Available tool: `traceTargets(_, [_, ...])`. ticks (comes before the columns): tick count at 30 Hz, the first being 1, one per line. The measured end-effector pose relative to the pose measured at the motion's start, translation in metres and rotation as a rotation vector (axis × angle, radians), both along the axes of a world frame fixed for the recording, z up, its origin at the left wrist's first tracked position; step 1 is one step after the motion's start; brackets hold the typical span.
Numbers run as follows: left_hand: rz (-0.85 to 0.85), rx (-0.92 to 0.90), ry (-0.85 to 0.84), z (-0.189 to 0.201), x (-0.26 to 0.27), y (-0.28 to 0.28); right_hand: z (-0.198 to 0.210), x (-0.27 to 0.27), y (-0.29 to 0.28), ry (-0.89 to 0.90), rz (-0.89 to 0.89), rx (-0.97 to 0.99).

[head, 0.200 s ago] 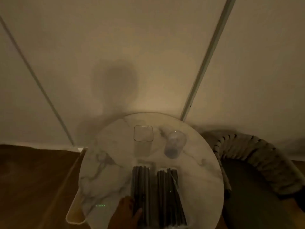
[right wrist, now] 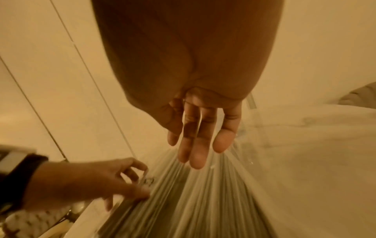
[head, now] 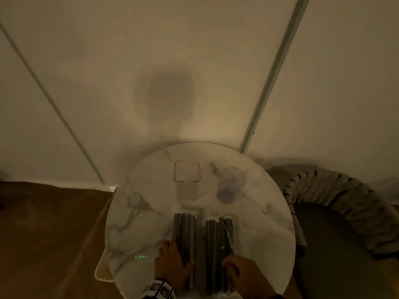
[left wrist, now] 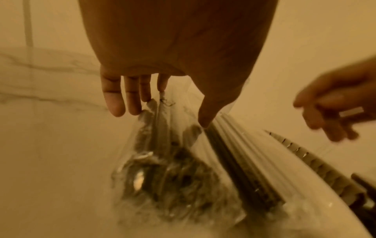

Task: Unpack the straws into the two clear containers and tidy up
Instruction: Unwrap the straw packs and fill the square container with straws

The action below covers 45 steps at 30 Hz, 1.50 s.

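We see a dim room w/ warm yellowish light. A pale wall (head: 194, 50) fills most of the head view, split by two slim vertical strips: one on the left (head: 49, 100), one on the right (head: 274, 76). A soft dark shadow (head: 168, 93) sits on the wall just above the table. The round marble-look table (head: 133, 214) has grey veins and stands close to the wall. Brown wood floor (head: 43, 234) lies to the left. On the right, just beside the table, we make out a chair (head: 345, 190) w/ a woven rope back & dark seat.
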<state>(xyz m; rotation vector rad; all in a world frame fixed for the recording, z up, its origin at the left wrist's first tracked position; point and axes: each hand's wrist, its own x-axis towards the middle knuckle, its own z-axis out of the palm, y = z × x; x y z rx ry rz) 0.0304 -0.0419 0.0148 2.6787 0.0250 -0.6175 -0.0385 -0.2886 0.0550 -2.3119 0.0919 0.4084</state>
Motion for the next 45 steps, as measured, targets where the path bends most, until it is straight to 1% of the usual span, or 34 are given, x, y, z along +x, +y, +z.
traceTargets(1, [0.000, 0.015, 0.014, -0.002, 0.001, 0.002, 0.007, 0.013, 0.002, 0.018, 0.026, -0.022])
traceTargets(2, [-0.015, 0.022, 0.025, -0.002, -0.002, 0.004, 0.005, 0.026, 0.004, 0.008, 0.067, 0.011])
traceTargets(3, [-0.018, 0.007, 0.046, -0.002, -0.003, 0.007, 0.010, 0.038, 0.006, 0.022, 0.072, 0.030])
traceTargets(6, [-0.057, -0.058, 0.089, -0.004, -0.005, 0.029, -0.004, 0.062, 0.013, 0.047, 0.117, 0.044])
traceTargets(8, [-0.074, -0.041, 0.121, 0.000, -0.004, 0.047, -0.014, 0.072, 0.021, 0.062, 0.122, 0.067])
traceTargets(9, [-0.077, -0.018, 0.125, 0.003, -0.003, 0.054, -0.018, 0.077, 0.025, 0.065, 0.130, 0.070])
traceTargets(12, [-0.049, 0.034, 0.067, 0.011, 0.004, 0.064, -0.028, 0.090, 0.035, 0.081, 0.156, 0.039])
traceTargets(14, [-0.020, 0.009, 0.015, 0.011, 0.009, 0.061, -0.032, 0.099, 0.041, 0.095, 0.143, 0.047])
traceTargets(16, [-0.041, -0.006, -0.044, 0.009, 0.016, 0.053, -0.039, 0.106, 0.046, 0.109, 0.095, 0.086])
traceTargets(18, [-0.082, 0.014, -0.056, 0.004, 0.023, 0.041, -0.041, 0.113, 0.049, 0.123, 0.049, 0.083])
traceTargets(21, [-0.121, 0.025, -0.021, -0.004, 0.031, 0.028, -0.042, 0.121, 0.055, 0.166, -0.014, 0.114])
traceTargets(24, [-0.160, 0.012, -0.010, -0.007, 0.035, 0.029, -0.047, 0.122, 0.061, 0.250, -0.114, 0.228])
traceTargets(26, [-0.185, -0.038, -0.012, -0.010, 0.038, 0.036, -0.054, 0.122, 0.064, 0.275, -0.150, 0.269])
traceTargets(29, [-0.243, -0.124, -0.009, -0.012, 0.040, 0.046, -0.068, 0.118, 0.066, 0.274, -0.142, 0.235])
traceTargets(32, [-0.263, -0.169, -0.059, -0.014, 0.040, 0.055, -0.069, 0.114, 0.070, 0.280, -0.092, 0.217])
traceTargets(34, [-0.262, -0.164, -0.086, -0.015, 0.039, 0.060, -0.071, 0.109, 0.072, 0.272, -0.099, 0.229])
traceTargets(37, [-0.292, -0.128, -0.097, -0.015, 0.037, 0.062, -0.075, 0.103, 0.073, 0.246, -0.161, 0.257])
traceTargets(42, [-0.321, -0.136, -0.133, -0.017, 0.034, 0.060, -0.068, 0.100, 0.072, 0.229, -0.198, 0.306])
traceTargets(45, [-0.284, -0.110, -0.158, -0.021, 0.031, 0.060, -0.071, 0.096, 0.073, 0.224, -0.331, 0.388])
